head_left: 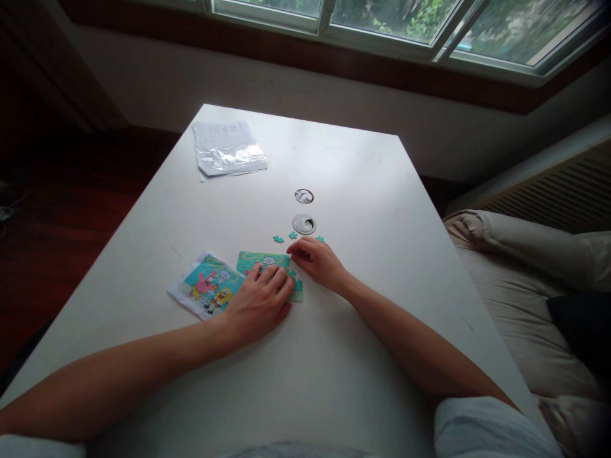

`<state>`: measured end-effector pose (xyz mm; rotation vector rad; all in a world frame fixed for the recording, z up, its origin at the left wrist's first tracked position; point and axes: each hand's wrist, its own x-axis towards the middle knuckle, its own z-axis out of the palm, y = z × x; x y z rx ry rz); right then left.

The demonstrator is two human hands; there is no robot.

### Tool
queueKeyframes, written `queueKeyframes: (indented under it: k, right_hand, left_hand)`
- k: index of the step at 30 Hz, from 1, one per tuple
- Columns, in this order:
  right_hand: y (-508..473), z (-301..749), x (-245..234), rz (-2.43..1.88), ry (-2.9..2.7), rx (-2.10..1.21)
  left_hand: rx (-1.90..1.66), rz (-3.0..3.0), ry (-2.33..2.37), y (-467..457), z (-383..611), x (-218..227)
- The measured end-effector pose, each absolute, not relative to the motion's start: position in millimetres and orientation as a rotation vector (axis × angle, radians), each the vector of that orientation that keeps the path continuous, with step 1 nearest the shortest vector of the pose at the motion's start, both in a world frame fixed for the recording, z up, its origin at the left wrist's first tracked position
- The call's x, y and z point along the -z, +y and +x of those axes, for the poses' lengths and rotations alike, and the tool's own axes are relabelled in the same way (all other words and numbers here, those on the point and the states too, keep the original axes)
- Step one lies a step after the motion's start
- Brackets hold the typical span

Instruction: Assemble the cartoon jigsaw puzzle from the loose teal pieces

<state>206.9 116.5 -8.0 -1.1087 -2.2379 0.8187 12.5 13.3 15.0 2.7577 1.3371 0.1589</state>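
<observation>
Left hand (260, 300) spread over puzzle (252, 257), right hand (317, 261) curled at its edge (grip unclear)

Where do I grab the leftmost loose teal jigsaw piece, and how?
Pinch the small flat teal jigsaw piece by its opposite edges, probably from above and the left: it lies flat on the white table, and another loose teal piece sits just to its right.

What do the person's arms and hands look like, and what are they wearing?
The left hand and right hand are bare: no gloves, and no watch or bracelet shows at the wrists. The right sleeve is pale grey-blue cloth, loose, ending near the elbow. Only a bit of the left sleeve shows; it looks pale too.
</observation>
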Motion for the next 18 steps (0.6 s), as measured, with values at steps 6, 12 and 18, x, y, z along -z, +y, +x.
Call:
queueKeyframes:
  k: [6,12,18]
  right_hand:
    - [115.5,207.0,6.4,-1.092,-2.203,-0.897]
    - [114.2,203.4,8.5,-1.094,-2.198,-0.851]
    - [109.9,201.4,7.1,-1.109,-2.224,-0.775]
  left_hand:
    - [-0.149,2.77,1.341,13.6,12.3,-14.3]
    - [-0.167,2.755,1.331,13.5,11.9,-13.9]
    - [-0.153,2.759,1.327,14.0,12.5,-14.1]
